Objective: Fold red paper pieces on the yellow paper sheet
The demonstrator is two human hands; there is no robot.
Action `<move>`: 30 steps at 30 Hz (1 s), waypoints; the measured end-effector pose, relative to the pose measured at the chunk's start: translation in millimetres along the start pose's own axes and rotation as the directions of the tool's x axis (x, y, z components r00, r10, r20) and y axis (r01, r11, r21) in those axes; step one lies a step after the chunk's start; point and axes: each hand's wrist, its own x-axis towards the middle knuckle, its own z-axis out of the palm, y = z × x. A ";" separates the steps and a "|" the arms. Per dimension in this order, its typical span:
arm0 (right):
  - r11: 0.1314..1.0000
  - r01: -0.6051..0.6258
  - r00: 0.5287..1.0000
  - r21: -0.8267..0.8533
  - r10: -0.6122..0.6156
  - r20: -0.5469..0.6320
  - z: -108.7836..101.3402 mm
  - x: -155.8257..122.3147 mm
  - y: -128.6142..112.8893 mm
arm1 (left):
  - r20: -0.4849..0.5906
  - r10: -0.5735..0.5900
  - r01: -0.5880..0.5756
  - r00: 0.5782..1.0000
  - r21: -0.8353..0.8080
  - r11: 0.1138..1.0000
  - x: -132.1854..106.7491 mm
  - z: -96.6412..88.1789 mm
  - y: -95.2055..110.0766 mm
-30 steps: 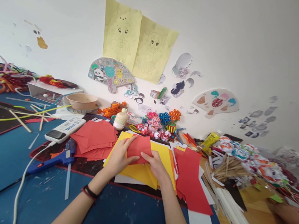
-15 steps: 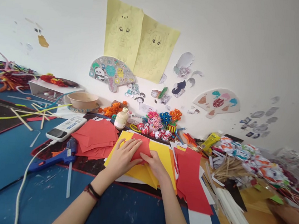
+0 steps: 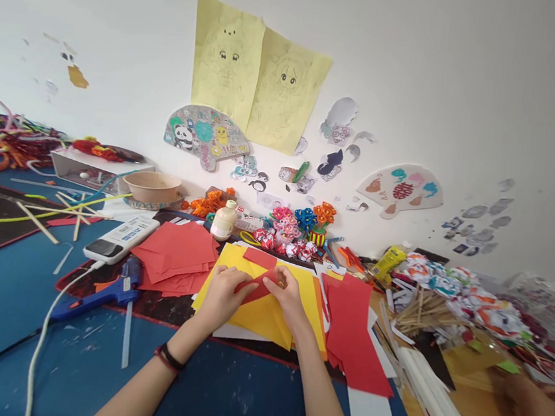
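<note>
Between my two hands is a folded piece of red paper [image 3: 262, 288], tilted up above a yellow sheet [image 3: 264, 323]. My left hand [image 3: 223, 295] is closed on its left end, thumb in front. At the other end, my right hand [image 3: 290, 296] pinches the paper between thumb and fingers. A small flat red piece [image 3: 260, 257] lies just behind on the yellow sheets. To the left is a loose stack of red paper pieces [image 3: 176, 256]. Long red sheets [image 3: 355, 337] lie to the right of my right hand.
A blue glue gun [image 3: 107, 295] and a white power strip [image 3: 121, 238] lie left, their cables crossing the mat. Behind stand a cream bottle [image 3: 224, 221], a bowl [image 3: 152, 187] and paper flowers [image 3: 286, 224]. Wooden sticks [image 3: 428, 312] and another person's hand [image 3: 535, 411] are at right.
The red paper has been lifted from lying flat under my left hand and is now tilted between both hands. My left fingers have curled in, and the small red piece behind is uncovered.
</note>
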 end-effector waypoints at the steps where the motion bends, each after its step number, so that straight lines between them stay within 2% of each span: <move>1: 1.000 0.014 1.000 -0.008 -0.014 -0.015 -0.4 0.2 -0.2 | 0.016 -0.023 0.024 1.000 -0.050 0.998 0.6 -0.2 0.3; 5: 0.999 0.002 0.991 -0.054 0.006 0.134 -1.1 -1.3 -1.5 | 0.136 -0.080 0.106 0.987 -0.190 0.976 1.4 0.1 1.7; 7: 0.997 -0.002 0.986 -0.076 0.014 0.165 -0.5 -2.2 -0.7 | 0.173 -0.105 0.142 0.979 -0.215 0.966 0.9 0.9 2.7; 12: 0.991 0.023 0.992 -0.135 -0.005 0.130 1.5 -1.6 4.5 | 0.188 -0.134 0.182 0.973 -0.270 0.945 -0.5 1.6 6.3; 16: 0.986 0.025 0.988 -0.163 0.001 0.154 1.1 -0.9 5.3 | 0.236 -0.138 0.207 0.962 -0.298 0.932 -0.4 3.6 6.6; 24: 0.981 0.048 0.986 -0.187 -0.017 0.163 -2.0 0.7 0.0 | 0.261 -0.144 0.220 0.954 -0.293 0.930 1.2 6.4 7.2; 30: 0.964 0.074 0.991 -0.255 -0.043 0.127 0.8 1.4 8.0 | 0.278 -0.149 0.224 0.949 -0.259 0.940 0.6 7.8 6.5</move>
